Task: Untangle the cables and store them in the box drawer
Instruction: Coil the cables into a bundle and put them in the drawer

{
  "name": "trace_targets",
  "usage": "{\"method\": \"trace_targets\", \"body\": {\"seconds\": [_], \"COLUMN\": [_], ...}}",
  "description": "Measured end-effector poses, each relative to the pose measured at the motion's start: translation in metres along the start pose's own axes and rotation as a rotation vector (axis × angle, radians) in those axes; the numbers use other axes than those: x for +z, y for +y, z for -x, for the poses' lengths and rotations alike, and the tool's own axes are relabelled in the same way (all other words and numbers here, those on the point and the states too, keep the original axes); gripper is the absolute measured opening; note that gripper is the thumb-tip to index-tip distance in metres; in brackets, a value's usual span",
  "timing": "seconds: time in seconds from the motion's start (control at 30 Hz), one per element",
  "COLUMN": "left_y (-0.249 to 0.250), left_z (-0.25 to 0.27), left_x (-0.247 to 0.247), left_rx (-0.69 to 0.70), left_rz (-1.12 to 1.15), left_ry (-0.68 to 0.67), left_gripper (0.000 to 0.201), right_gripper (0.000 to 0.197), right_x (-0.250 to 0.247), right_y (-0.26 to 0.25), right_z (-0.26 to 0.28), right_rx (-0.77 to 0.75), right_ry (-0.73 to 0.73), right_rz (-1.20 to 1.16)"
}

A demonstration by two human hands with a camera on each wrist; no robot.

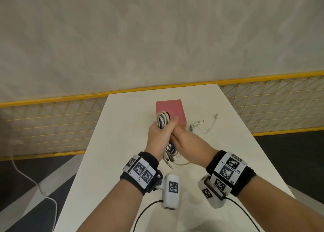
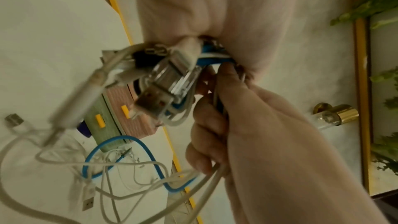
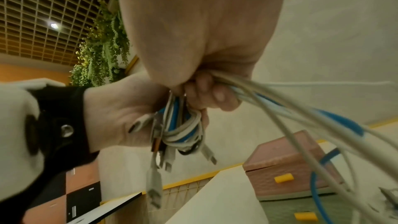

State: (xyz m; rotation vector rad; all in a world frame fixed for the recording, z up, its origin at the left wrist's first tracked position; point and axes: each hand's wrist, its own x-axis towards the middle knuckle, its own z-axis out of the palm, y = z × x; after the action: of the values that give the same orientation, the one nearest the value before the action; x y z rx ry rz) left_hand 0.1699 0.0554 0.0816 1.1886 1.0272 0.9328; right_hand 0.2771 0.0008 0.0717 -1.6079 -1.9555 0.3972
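Note:
Above the white table I hold a coiled bundle of white and blue cables in both hands. My left hand grips its middle, with loops sticking out above the fist. My right hand grips the same bundle from the right, and strands trail away from it. USB plugs hang from the bundle's lower end. Just behind my hands stands the pink box. The right wrist view shows its pink drawer and green drawer, each with a yellow handle.
To the right of the box, a loose thin white cable with plugs lies on the table. More white and blue cable sprawls on the table by the box. A yellow mesh railing runs behind the table's far edge.

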Motion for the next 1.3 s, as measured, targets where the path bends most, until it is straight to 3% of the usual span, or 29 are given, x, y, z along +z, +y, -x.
{"method": "trace_targets", "body": {"seconds": [0.1,0.2,0.33,0.37,0.47,0.53,0.6,0.63,0.73,0.77,0.9,0.97,1.1,1.2,1.3], "left_y": [0.002,0.017,0.041,0.044,0.05,0.049,0.046,0.045,0.047,0.049,0.047,0.035,0.012,-0.002,-0.008], "left_z": [-0.005,-0.015,-0.02,-0.02,-0.018,-0.015,-0.01,-0.008,-0.005,-0.005,-0.009,-0.009,-0.002,0.001,0.0], "left_x": [-0.003,-0.018,-0.038,-0.041,-0.043,-0.034,-0.022,-0.017,-0.019,-0.025,-0.053,-0.056,-0.042,-0.03,-0.023], "left_rx": [0.028,0.032,0.111,0.131,0.191,0.226,0.244,0.246,0.245,0.247,0.18,0.118,0.041,0.002,0.0], "left_rz": [0.004,0.193,0.461,0.482,0.441,0.364,0.316,0.304,0.254,0.226,-0.012,-0.208,-0.438,-0.453,-0.472], "left_ry": [0.149,0.232,0.221,0.23,0.25,0.251,0.229,0.208,0.112,0.083,-0.041,-0.095,-0.216,-0.312,-0.253], "left_gripper": [0.024,0.02,0.024,0.027,0.024,0.018,0.016,0.017,0.017,0.017,0.014,0.021,0.025,0.037,0.031], "right_gripper": [0.024,0.023,0.019,0.031,0.113,0.131,0.127,0.114,0.025,0.01,0.016,0.019,0.047,0.059,0.061], "right_x": [-0.004,0.003,0.026,0.027,0.014,0.005,0.005,0.009,0.023,0.024,0.012,0.0,-0.009,-0.01,-0.019], "right_y": [0.004,0.017,0.057,0.066,0.06,0.029,0.003,-0.002,0.005,0.014,0.044,0.046,0.039,0.028,0.023], "right_z": [0.007,0.022,0.045,0.049,0.042,0.023,0.0,-0.008,-0.015,-0.014,-0.013,-0.021,-0.04,-0.047,-0.048], "right_rx": [-0.02,-0.001,0.198,0.251,0.253,0.173,0.138,0.147,0.188,0.198,0.28,0.327,0.316,0.304,0.29], "right_ry": [0.008,0.005,-0.21,-0.247,-0.17,0.011,0.083,0.062,-0.084,-0.13,-0.224,-0.178,-0.066,-0.048,-0.053], "right_rz": [0.082,0.112,0.141,0.168,0.104,-0.052,-0.214,-0.282,-0.253,-0.16,0.023,0.061,0.124,0.062,-0.167]}}
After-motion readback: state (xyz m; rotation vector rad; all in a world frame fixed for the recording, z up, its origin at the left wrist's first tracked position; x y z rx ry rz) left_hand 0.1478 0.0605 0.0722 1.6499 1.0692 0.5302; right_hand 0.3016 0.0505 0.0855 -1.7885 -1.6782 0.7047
